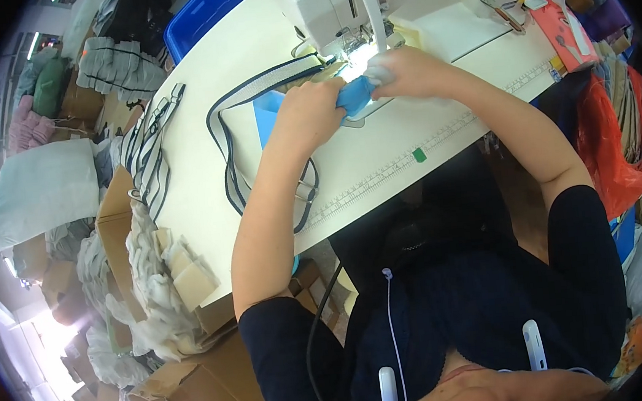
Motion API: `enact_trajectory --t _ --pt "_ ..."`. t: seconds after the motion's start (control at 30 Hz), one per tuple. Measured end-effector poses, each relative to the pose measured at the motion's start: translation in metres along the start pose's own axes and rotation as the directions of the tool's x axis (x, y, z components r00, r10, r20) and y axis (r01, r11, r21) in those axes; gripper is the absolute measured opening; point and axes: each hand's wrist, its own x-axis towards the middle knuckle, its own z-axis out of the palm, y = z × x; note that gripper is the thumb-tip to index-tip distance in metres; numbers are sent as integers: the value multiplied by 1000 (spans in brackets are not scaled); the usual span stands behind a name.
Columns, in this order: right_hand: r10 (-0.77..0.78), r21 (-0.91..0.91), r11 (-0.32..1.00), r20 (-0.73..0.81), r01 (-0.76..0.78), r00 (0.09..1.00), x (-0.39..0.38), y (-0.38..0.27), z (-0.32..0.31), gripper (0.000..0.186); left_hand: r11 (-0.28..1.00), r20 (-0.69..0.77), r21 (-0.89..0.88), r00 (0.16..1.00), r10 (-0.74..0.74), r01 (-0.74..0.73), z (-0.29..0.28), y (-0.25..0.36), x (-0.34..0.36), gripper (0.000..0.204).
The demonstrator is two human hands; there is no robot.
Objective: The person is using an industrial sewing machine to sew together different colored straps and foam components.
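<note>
Both of my hands meet right below the lit needle area of a white sewing machine (317, 11). A bunched piece of blue cloth (356, 96) lies between them. My left hand (313, 111) is closed at its left side, the fingertips hidden under the knuckles. My right hand (411, 75) pinches the other end, where a pale grey bit shows. A white strap with dark edges (250, 92) runs from the needle area past my left hand and loops down the table. Light blue flat material (267, 112) shows beside my left wrist.
More striped straps (155, 150) hang over the table's left edge. A ruler strip (380, 178) follows the front edge, with a green mark (419, 155). Small scissors (503, 15) lie at the right. A blue bin (202, 16), cardboard boxes (215, 385) and a red bag (611, 152) surround the table.
</note>
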Motion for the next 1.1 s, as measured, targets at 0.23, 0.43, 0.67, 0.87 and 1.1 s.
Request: enact_trajectory --t 0.23,0.43,0.67,0.87,1.1 --pt "-430 -703 689 -200 177 880 3 35 3 10 904 -349 374 871 345 -208 32 -8 6 23" --pt "-713 -774 456 -22 440 700 5 42 8 14 787 -319 595 851 417 -163 53 -2 -2 29" --pt "-700 -616 606 -113 503 705 -20 53 8 27 942 -342 -68 894 288 -329 55 7 -4 27" --pt "-662 -568 648 -91 507 744 -26 46 1 25 961 -495 0 835 240 -276 73 1 -3 24" --pt "-646 -625 618 -59 476 761 -5 58 -4 33 984 -508 -16 850 143 -175 69 -4 10 27"
